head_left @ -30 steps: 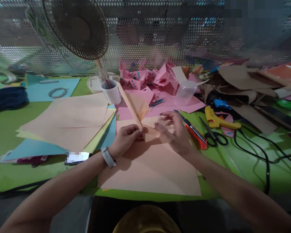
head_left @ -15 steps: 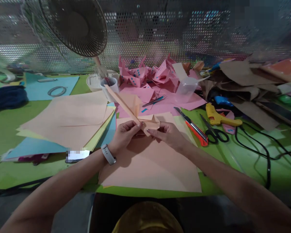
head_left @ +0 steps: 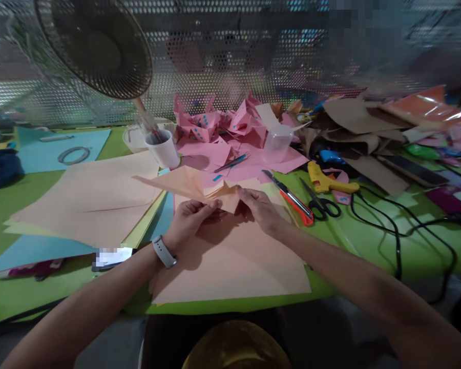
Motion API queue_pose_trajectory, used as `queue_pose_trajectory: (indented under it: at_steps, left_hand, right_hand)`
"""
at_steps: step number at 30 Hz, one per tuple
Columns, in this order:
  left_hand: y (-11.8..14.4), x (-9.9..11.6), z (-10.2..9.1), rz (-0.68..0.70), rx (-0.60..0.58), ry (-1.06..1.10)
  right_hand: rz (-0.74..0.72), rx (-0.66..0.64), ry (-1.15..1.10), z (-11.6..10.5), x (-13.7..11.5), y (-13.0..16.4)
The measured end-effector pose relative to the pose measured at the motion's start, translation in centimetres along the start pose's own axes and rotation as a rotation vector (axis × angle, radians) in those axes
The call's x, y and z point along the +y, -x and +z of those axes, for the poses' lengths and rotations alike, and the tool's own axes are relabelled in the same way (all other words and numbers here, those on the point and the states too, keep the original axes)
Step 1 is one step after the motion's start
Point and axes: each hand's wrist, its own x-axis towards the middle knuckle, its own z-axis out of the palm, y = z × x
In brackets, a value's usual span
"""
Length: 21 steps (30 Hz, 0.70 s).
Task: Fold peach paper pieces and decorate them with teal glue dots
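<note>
A folded peach paper piece (head_left: 226,200) is held between my two hands, just above a stack of peach sheets (head_left: 230,266). My left hand (head_left: 194,220) pinches its left side between thumb and fingers. At its right edge my right hand (head_left: 259,205) grips a folded corner, with the fingertips partly hidden behind the paper. A long flap of the piece points out to the left. Behind it lie pink sheets with folded pink paper shapes (head_left: 203,123) bearing blue dots.
A utility knife (head_left: 292,197), black scissors (head_left: 319,200) and a yellow glue gun (head_left: 328,182) with its cord lie to the right. On the left are more paper sheets (head_left: 84,200) and a phone (head_left: 113,256). A white cup (head_left: 163,148) and a fan (head_left: 100,51) stand behind.
The folded piece has turned, so its long flap now lies lower and points more to the left. My right hand has moved up along its right edge. The whole view has shifted slightly.
</note>
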Motion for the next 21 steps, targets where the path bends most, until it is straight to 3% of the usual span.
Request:
queue_pose_trajectory:
  at_steps: [5, 13, 18, 21]
  left_hand:
    - [-0.12, -0.06, 0.18, 0.035, 0.058, 0.032]
    - [-0.09, -0.27, -0.08, 0.058, 0.003, 0.027]
    - [0.12, 0.05, 0.05, 0.002, -0.039, -0.069]
    - [-0.18, 0.33, -0.20, 0.113, 0.015, -0.092]
  right_hand:
    - [0.002, -0.166, 0.016, 0.24, 0.55, -0.14]
    - [0.064, -0.166, 0.017, -0.04, 0.51, -0.24]
    - [-0.008, -0.085, 0.053, -0.55, 0.02, -0.21]
    - [0.041, -0.133, 0.098, -0.52, -0.10, 0.15]
